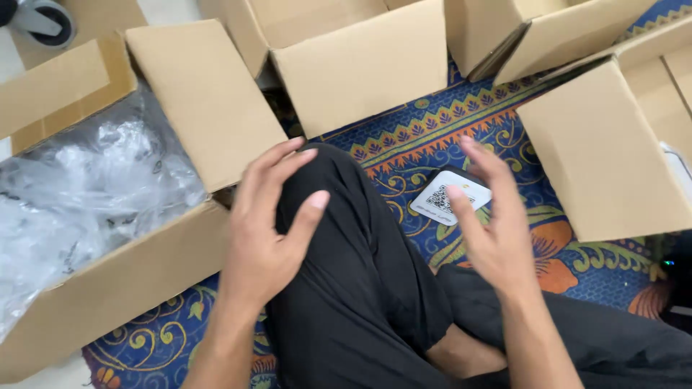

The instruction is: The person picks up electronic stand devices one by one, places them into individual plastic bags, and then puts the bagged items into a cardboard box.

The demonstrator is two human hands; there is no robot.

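Seen from above, seated on a patterned carpet (447,122) of blue, orange and yellow, with a black-trousered knee (339,238) raised in the middle of the view

Left hand (270,227) held in the air over the knee, palm turned inward, fingers spread apart and slightly curled, thumb out toward the middle, gripping nothing; just beside the near flap of a large open cardboard box (194,94) on the left. Inside that box, crumpled clear plastic bags (86,187) filling the space, their contents too blurred to tell

Right hand (494,230) raised opposite, palm facing the left one, fingers loosely apart and bent, empty as well. Just beyond its fingertips, flat on the carpet, a small dark device (450,196) with a white square-code label on top, partly hidden behind the fingers; not touched by either hand, nearer the right one, between the knee and the cardboard box on the right (605,151)

Further back, a second open box (360,65) straight ahead of the knee, and another box (519,32) tilted toward the upper right, both plain brown card. At the top left corner, a grey caster wheel (43,21) on a pale floor beyond the carpet edge. At the far right edge, a dark object with a small green light (669,264), too cut off to identify
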